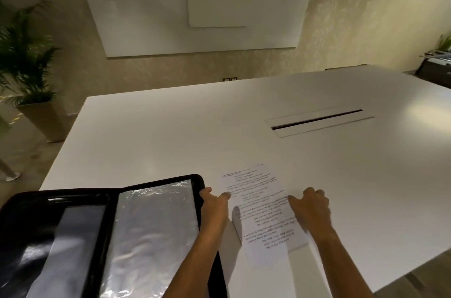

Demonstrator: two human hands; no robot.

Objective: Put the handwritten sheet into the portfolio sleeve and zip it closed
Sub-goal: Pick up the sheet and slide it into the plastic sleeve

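Black portfolio [156, 181] lies opened at near left of the white table [170, 127], clear sleeve [151, 229] exposed; handwritten sheet [262, 210] lies flat just right of it; left hand [214, 202] is rested at sheet's left edge, fingers loosely curled, grip cannot be told; right hand [310, 205] is pressed on right edge, half-curled, nothing visibly grasped; cable slot [317, 119] is seen farther right; potted plant [24, 58] far left.

Left hand [213, 205] flat, right hand [310, 207] curled
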